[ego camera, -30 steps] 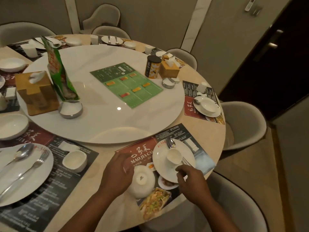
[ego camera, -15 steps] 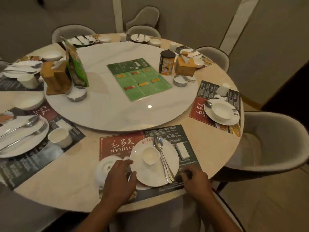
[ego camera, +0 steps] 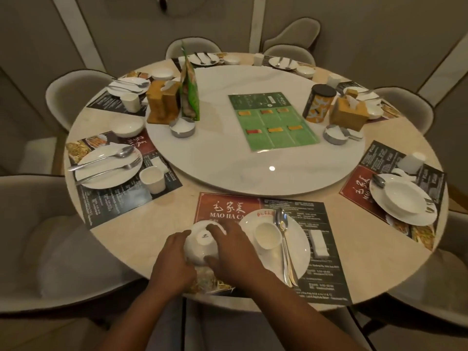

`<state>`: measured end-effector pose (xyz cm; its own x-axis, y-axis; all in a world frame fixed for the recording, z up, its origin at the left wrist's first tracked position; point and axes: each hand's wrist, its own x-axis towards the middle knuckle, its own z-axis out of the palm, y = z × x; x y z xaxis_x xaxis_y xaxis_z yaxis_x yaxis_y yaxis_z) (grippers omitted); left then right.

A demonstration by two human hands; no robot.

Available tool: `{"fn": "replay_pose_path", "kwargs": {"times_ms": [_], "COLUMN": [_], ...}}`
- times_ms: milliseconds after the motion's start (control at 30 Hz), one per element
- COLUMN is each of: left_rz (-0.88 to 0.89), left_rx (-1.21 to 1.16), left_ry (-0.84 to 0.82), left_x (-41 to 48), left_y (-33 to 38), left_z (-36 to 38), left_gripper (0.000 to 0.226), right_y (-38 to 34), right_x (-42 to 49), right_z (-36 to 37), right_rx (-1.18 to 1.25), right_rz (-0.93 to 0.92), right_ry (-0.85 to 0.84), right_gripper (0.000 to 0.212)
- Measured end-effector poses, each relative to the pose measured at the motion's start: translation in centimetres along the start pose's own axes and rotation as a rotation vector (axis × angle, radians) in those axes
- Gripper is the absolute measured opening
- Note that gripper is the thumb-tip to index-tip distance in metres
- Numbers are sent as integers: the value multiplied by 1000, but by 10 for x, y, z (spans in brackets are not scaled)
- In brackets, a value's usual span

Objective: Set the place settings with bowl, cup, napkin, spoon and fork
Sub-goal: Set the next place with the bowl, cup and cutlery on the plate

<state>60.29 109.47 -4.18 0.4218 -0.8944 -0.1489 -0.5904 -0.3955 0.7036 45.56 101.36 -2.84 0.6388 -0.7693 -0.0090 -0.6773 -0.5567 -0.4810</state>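
A white bowl point(ego camera: 202, 245) lies upside down on the near placemat point(ego camera: 324, 282), left of a white plate point(ego camera: 301, 254). My left hand point(ego camera: 174, 262) cups its left side and my right hand point(ego camera: 233, 252) grips its right side. A white cup point(ego camera: 268, 235) stands on the plate. Beside the cup a spoon point(ego camera: 281, 224) and a fork point(ego camera: 291, 269) lie on the plate's right half. A folded white napkin point(ego camera: 318, 243) rests on the mat right of the plate.
A white turntable point(ego camera: 228, 158) fills the table's middle, carrying a green menu point(ego camera: 273, 120), tissue boxes point(ego camera: 162, 101), an orange tin point(ego camera: 317, 103) and ashtrays point(ego camera: 182, 126). Other place settings ring the table point(ego camera: 141, 239). Grey chairs point(ego camera: 50, 244) surround it.
The view has swung left and centred on the near setting. My right hand has moved from the mat's right edge onto the bowl; both hands now hold it.
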Motion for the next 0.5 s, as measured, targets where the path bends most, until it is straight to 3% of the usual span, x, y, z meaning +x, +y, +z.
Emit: {"fn": "replay_pose_path", "kwargs": {"times_ms": [100, 200, 300, 500], "left_rz": [29, 69, 104, 272], "left_rx": [-22, 5, 17, -8], "left_ry": [-78, -125, -152, -10], "left_x": [9, 15, 20, 44], "left_y": [-14, -29, -42, -33], "left_z": [-1, 1, 3, -11], "left_gripper": [77, 80, 78, 57], "right_y": [-3, 2, 6, 2], "right_x": [26, 39, 42, 59], "right_z": [24, 38, 44, 14], "right_rx": [-144, -213, -148, 239], "right_rz": [52, 74, 96, 154], "right_ry": [-194, -230, -218, -150], "right_gripper": [97, 109, 109, 100]}}
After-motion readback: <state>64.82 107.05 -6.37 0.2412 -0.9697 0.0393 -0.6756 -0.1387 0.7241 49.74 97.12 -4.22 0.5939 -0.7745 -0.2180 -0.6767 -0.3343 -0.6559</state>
